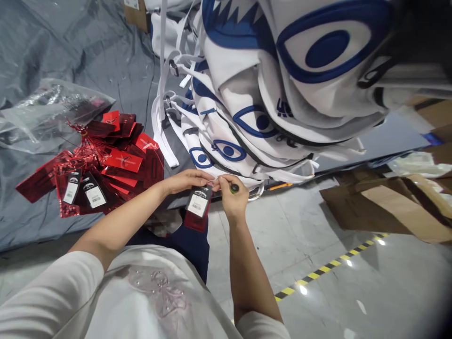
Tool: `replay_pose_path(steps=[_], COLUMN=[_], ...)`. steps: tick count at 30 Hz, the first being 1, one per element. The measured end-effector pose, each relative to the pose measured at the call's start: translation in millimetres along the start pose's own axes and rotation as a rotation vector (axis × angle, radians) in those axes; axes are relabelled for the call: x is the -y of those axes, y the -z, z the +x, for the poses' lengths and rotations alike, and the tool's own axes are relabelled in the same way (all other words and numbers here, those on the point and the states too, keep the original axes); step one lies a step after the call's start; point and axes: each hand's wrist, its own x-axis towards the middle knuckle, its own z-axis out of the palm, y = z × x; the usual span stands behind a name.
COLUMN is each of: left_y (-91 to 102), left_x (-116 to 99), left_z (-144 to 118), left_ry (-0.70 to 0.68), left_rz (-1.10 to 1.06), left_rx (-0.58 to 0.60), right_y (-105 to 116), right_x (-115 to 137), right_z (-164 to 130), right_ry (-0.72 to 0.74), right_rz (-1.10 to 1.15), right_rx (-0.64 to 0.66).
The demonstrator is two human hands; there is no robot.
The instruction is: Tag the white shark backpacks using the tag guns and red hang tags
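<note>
The tag [198,202] hangs between the two hands, past the table's near edge and in front of dark trousers [190,245]. It is a flat black rectangle with a white printed label, over a shiny deep-red piece. The left hand [189,181] pinches at its top end with the fingertips. The right hand [234,194] has its fingers curled round a round-ended black and green handle [234,188], with thumb and forefinger pressed together by the string; exactly what they pinch is too small to tell.

Just beyond the fingers, white bags [243,89] are stacked, smooth and soft-sided, with blue eye shapes; the lowest reach over the table edge. Straps [163,117] trail from their left side. Grey table space shows between these and a heap of glossy red tags [123,161], fanned out left of the left hand. Behind the heap lies a crinkled clear plastic bag [45,110]. The table cover [106,47] is grey and wrinkled.

Right of the right arm, a smooth pale floor [282,235] stretches to open cardboard boxes [370,205], crossed by yellow-and-black tape [318,273].
</note>
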Motion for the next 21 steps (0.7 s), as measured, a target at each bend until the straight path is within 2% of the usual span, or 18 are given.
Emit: replay_pose_path(steps=[2,4,8,10,13,16,18,20,21], left_y=[-1.1,-2.7,-7.5,-9.2,-10.4,-13.1,-16.7,-20.8,-22.6], left_x=[1.1,6.3,25.5,32.6,33.0,25.1,20.3,18.4,18.6], left_z=[-7.9,-10.9,-2.4,2.9,5.5,3.4,2.0,2.2,3.1], left_ry=[-0.006,-0.039,-0.229,-0.314,-0.462,-0.589,-0.642,-0.695,-0.712], left_rz=[-0.082,-0.053,0.133,0.218,0.426,0.822,1.089,1.213,1.196], left_rx=[0.031,-0.026,-0.393,-0.510,-0.565,-0.664,-0.711,-0.668,-0.621], right_y=[3.7,5.5,2.2,0.8,2.7,7.6,11.5,15.7,18.0], right_x=[1.8,2.2,2.1,1.6,-0.1,-0.2,2.2,6.4,8.8], right_z=[2.1,4.8,10.3,11.3,10.7,10.6,12.5,15.7,17.5], right_ry=[-0.029,-0.068,-0.122,-0.102,-0.080,-0.092,-0.097,-0.091,-0.090], right_rz=[0.008,0.027,0.107,0.134,0.124,0.069,0.024,-0.019,-0.032], right_rx=[0.038,0.020,0.019,0.056,0.098,0.107,0.185,0.288,0.324])
